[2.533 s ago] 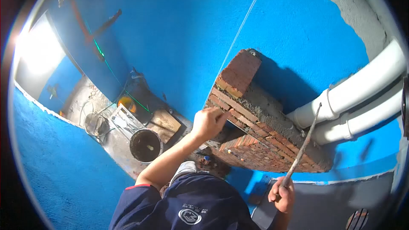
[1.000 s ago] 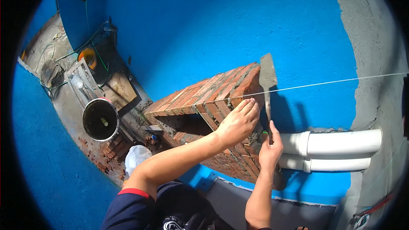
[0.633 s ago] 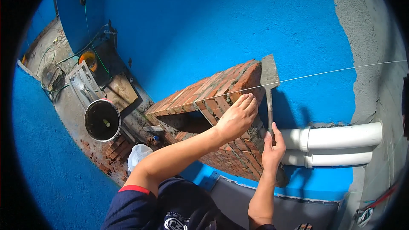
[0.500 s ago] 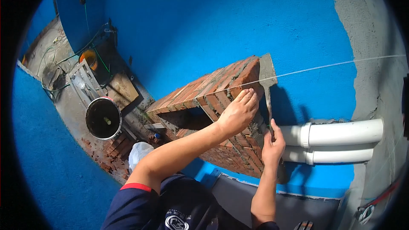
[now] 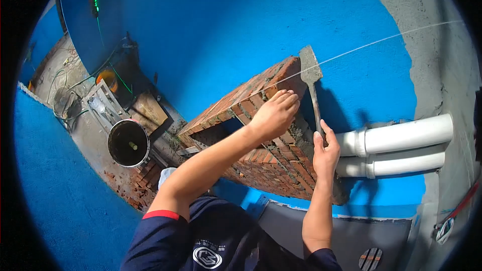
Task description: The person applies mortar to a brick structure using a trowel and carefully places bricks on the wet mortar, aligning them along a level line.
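Observation:
My left hand [image 5: 277,113] is closed at the near upper edge of the brick wall [image 5: 273,163], its fingers bent together against an end brick [image 5: 291,80]. The thumb is hidden. To its right, my right hand [image 5: 326,153] grips a trowel [image 5: 311,73] by its handle. The mortar-smeared blade points away from me, close beside the wall's right end. A thin white string [image 5: 371,45] runs along the top edge of the wall and passes across the blade. Grey mortar shows in the joints.
Two white pipes [image 5: 406,138] run right from behind the wall to a grey wall. A blue-painted wall [image 5: 241,15] rises beyond. At left are a dark bucket [image 5: 114,156], a wooden board [image 5: 150,110], a metal frame [image 5: 103,98], an orange bucket [image 5: 107,78] and broken bricks [image 5: 145,178].
The trowel has turned slightly, and its blade stands a little farther up beside the wall's end. My left hand stays at the brick. The whole view has shifted slightly.

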### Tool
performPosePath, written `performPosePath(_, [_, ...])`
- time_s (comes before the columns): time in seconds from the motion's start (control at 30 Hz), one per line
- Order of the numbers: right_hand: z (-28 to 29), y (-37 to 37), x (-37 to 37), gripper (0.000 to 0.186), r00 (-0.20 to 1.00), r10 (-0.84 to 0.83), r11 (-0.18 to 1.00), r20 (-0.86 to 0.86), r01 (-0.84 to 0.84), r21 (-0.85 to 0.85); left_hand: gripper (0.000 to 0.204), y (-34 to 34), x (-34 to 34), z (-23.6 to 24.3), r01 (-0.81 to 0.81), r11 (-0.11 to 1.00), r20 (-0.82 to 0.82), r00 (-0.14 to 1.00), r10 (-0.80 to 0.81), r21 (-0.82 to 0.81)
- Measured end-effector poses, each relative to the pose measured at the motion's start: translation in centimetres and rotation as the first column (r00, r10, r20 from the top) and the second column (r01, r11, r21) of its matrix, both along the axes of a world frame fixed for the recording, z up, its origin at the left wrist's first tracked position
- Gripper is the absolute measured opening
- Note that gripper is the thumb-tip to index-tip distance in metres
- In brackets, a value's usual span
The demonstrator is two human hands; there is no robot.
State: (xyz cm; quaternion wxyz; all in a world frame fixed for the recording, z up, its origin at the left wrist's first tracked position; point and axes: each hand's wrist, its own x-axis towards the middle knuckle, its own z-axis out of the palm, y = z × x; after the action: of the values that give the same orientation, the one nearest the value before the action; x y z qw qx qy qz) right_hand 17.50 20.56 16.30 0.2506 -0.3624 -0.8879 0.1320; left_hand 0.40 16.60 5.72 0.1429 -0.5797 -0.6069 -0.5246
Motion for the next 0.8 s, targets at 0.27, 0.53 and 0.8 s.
performPosePath(0.27, [2.0, 0.2, 2.7, 0.033, 0.984, -0.132, 0.98, -0.118, 0.112, -0.163, 0.016, -7.3, -8.9, 0.5, -0.182, 0.983, 0.493, 0.858, 0.144, 0.031])
performPosePath(0.53, [1.5, 0.4, 2.6, 0.032, 0.984, -0.106, 0.988, -0.147, 0.086, -0.131, 0.018, -6.4, -8.1, -2.2, -0.114, 0.992, 0.587, 0.8, 0.12, -0.048])
performPosePath(0.8, [-0.6, 0.9, 1.6, 0.032, 0.99, -0.111, 0.97, -0.083, 0.089, -0.228, 0.015, -9.9, -2.3, -8.9, -0.008, 0.995, 0.75, 0.657, 0.08, -0.099])
